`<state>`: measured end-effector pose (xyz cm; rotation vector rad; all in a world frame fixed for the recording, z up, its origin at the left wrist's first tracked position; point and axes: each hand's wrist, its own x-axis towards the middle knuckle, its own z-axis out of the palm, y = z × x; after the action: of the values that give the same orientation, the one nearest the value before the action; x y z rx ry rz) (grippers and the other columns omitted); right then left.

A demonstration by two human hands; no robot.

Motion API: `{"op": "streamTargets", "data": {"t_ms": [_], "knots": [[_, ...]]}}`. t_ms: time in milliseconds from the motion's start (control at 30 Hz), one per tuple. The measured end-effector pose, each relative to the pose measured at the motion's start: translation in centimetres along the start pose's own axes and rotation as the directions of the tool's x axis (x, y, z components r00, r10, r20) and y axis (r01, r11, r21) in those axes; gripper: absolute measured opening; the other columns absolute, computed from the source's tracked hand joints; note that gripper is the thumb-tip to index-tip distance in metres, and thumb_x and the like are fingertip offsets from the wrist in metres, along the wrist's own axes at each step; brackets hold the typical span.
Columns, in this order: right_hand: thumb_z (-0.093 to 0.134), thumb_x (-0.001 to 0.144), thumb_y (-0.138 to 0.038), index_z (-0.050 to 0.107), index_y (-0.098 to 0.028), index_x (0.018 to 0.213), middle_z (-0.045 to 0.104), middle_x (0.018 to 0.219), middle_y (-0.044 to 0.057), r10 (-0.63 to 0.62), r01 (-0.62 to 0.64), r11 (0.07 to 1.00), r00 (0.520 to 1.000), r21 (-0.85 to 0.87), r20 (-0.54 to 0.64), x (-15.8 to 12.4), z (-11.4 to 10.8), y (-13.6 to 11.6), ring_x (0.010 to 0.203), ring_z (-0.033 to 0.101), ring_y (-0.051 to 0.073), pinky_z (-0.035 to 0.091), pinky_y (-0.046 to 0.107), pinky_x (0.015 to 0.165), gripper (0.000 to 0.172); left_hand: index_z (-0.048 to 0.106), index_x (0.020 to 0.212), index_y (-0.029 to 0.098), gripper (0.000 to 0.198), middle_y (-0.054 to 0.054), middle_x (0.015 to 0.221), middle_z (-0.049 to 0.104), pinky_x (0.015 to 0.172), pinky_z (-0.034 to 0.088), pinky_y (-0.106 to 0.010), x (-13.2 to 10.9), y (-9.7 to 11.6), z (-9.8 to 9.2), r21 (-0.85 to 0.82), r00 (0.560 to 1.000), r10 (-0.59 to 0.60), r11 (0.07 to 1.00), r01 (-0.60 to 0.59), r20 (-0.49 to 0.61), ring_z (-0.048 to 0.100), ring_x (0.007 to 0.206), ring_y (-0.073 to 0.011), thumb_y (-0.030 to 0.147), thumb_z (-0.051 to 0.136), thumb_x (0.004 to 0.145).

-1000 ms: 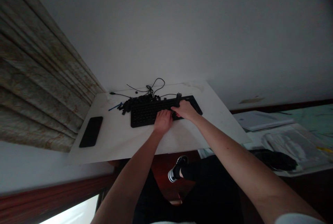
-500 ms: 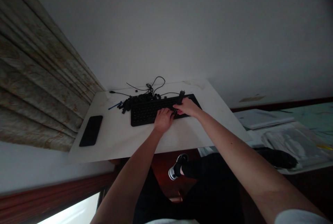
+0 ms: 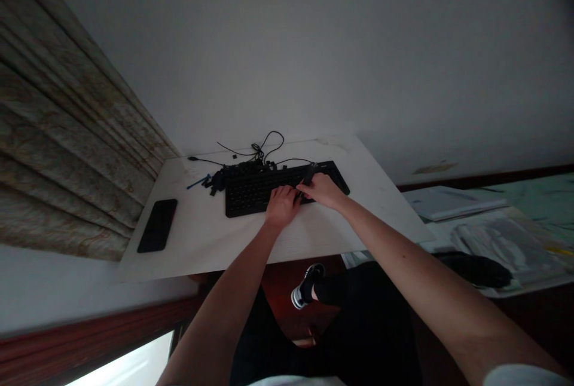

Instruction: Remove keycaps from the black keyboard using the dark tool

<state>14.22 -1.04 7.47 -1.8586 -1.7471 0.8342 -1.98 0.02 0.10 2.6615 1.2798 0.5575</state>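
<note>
Head view, findings as recorded:

1. A black keyboard [image 3: 251, 198] is found lying near the back edge of a white counter [image 3: 201, 236].
2. The right hand [image 3: 323, 190] is placed over the right part of the keyboard. Its grip is narrow, and a dark slender piece [image 3: 308, 174] is held in it, tilted up from the keys. The exact kind of piece cannot be determined at this size.
3. The left hand [image 3: 281, 207] is laid on the keys just beside the right hand, with the fingers curved downward. Whether anything is held by this grip cannot be told.
4. A heap of small black pieces [image 3: 217, 181] is noted against the left end of the keyboard. A tangled black cable [image 3: 269, 144] is seen behind it, and a blue strip [image 3: 200, 181] lies just beside the heap.
5. A black smartphone [image 3: 156, 226] is noted well apart, toward the left of the counter. Papers [image 3: 448, 204] are seen off to the right, beyond the counter.
6. It is judged that close work by both hands is in hand at the right part of the keyboard. The next move is judged to call for a steady hold on the dark slender piece, with the keys around it left undisturbed.
</note>
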Motion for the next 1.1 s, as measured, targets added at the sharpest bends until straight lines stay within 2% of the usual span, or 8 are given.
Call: {"op": "streamTargets", "data": {"t_ms": [133, 267, 433, 667, 900, 1100], "knots": [[0.066, 0.091, -0.03, 0.073, -0.013, 0.08, 0.074, 0.071, 0.01, 0.043, -0.042, 0.999, 0.998, 0.03, -0.05, -0.2, -0.2, -0.2, 0.064, 0.073, 0.019, 0.057, 0.024, 0.06, 0.021, 0.064, 0.117, 0.022, 0.023, -0.007, 0.112, 0.064, 0.098, 0.043, -0.041, 0.0, 0.0, -0.1, -0.016, 1.0, -0.003, 1.0, 0.003, 0.01, 0.056, 0.111, -0.0244, 0.033, 0.052, 0.1], [0.068, 0.09, -0.031, 0.072, -0.011, 0.085, 0.075, 0.074, 0.012, 0.124, -0.116, 0.982, 0.991, 0.148, -0.043, 0.2, 0.0, 0.1, 0.06, 0.072, 0.019, 0.058, 0.024, 0.052, 0.021, 0.065, 0.115, 0.021, 0.023, -0.007, 0.111, 0.064, 0.098, 0.043, -0.041, 0.0, 0.0, -0.2, -0.017, 1.0, -0.012, 1.0, 0.012, 0.017, 0.055, 0.11, -0.0241, 0.033, 0.052, 0.1], [0.07, 0.088, -0.031, 0.072, -0.01, 0.089, 0.075, 0.074, 0.013, 0.164, -0.154, 0.966, 0.986, 0.209, -0.03, 0.8, 0.3, 0.2, 0.059, 0.072, 0.019, 0.059, 0.025, 0.052, 0.021, 0.065, 0.113, 0.021, 0.022, -0.007, 0.112, 0.064, 0.097, 0.042, -0.039, 0.1, -0.1, -0.1, -0.005, 1.0, -0.012, 1.0, 0.012, 0.022, 0.055, 0.109, -0.0234, 0.033, 0.052, 0.101], [0.07, 0.087, -0.03, 0.07, -0.009, 0.081, 0.075, 0.076, 0.016, 0.173, -0.163, 0.976, 0.983, 0.142, -0.055, 1.0, 0.2, -0.1, 0.057, 0.071, 0.021, 0.06, 0.028, 0.051, 0.021, 0.065, 0.113, 0.021, 0.022, -0.007, 0.11, 0.064, 0.097, 0.042, -0.039, 0.2, -0.3, 0.1, -0.01, 1.0, -0.005, 1.0, 0.005, 0.021, 0.055, 0.11, -0.0234, 0.034, 0.052, 0.101], [0.071, 0.087, -0.026, 0.072, -0.008, 0.094, 0.076, 0.081, 0.014, 0.156, -0.147, 0.965, 0.987, 0.218, -0.024, 1.1, 0.6, 0.3, 0.06, 0.072, 0.019, 0.061, 0.026, 0.054, 0.019, 0.065, 0.112, 0.021, 0.02, -0.007, 0.112, 0.065, 0.097, 0.042, -0.04, 0.2, -0.3, 0.1, -0.012, 1.0, -0.011, 1.0, 0.012, 0.027, 0.056, 0.109, -0.0238, 0.033, 0.051, 0.101], [0.072, 0.087, -0.024, 0.074, -0.01, 0.093, 0.077, 0.083, 0.012, 0.119, -0.116, 0.959, 0.993, 0.258, 0.003, 0.7, 0.5, 1.3, 0.066, 0.074, 0.02, 0.062, 0.026, 0.059, 0.015, 0.064, 0.11, 0.021, 0.018, -0.007, 0.113, 0.064, 0.097, 0.042, -0.04, 0.3, -0.3, 0.1, 0.004, 0.999, -0.011, 1.0, 0.011, 0.034, 0.056, 0.11, -0.0235, 0.031, 0.051, 0.101]]}}
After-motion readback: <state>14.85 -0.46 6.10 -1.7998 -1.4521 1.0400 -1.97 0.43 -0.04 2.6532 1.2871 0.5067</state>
